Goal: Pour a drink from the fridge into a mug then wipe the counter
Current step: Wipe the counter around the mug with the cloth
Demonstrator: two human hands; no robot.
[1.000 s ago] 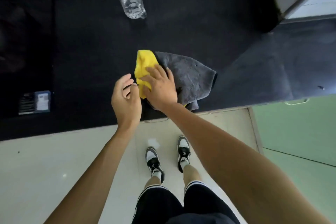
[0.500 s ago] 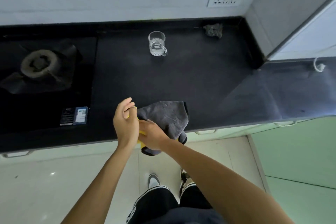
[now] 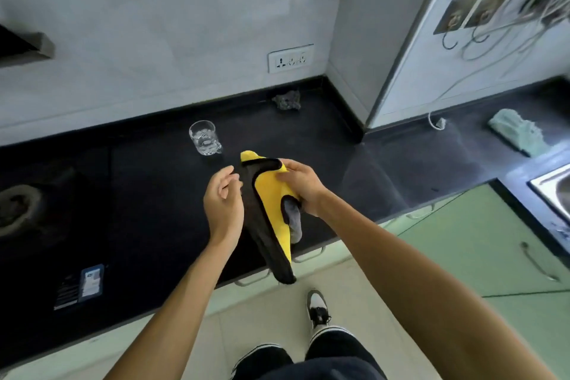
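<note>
A yellow and dark grey cloth (image 3: 271,210) hangs in the air above the front of the black counter (image 3: 154,210). My right hand (image 3: 303,187) grips its upper part, and the lower end droops past the counter edge. My left hand (image 3: 223,200) is beside the cloth on the left, fingers apart, its fingertips at the cloth's dark edge. A clear glass mug (image 3: 204,137) holding a little liquid stands upright on the counter behind the hands, closer to the wall.
A gas burner (image 3: 15,207) sits at the left, and a small blue card (image 3: 91,279) lies near the front edge. A crumpled grey rag (image 3: 288,100) is in the back corner. At the right are a pale green cloth (image 3: 518,133) and a steel sink (image 3: 552,188).
The cloth was lying on the counter under my right hand; it is now lifted off and hanging. The camera has tilted up, showing the wall and sink.
</note>
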